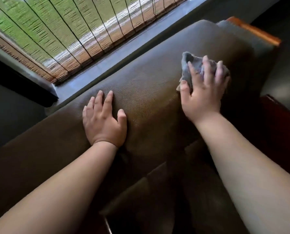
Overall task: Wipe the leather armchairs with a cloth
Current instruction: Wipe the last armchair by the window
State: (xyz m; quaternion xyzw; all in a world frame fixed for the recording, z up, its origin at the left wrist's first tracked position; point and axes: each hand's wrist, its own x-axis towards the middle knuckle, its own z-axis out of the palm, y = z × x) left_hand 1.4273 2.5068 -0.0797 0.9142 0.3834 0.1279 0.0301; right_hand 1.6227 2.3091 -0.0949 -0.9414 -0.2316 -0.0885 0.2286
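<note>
A dark brown leather armchair [149, 92] fills the middle of the view, its rounded back top running from lower left to upper right. My left hand [103, 119] rests flat on the top of the back, fingers straight. My right hand [203, 92] presses a crumpled grey cloth [189, 65] onto the leather further right, fingers spread over it and thumb along its near edge. Most of the cloth lies under that hand.
A dark window sill [107, 65] runs just behind the chair back, with a woven bamboo blind [64, 36] above it. A wooden armrest edge [255, 32] shows at the upper right, and dark polished wood [279, 122] at the right.
</note>
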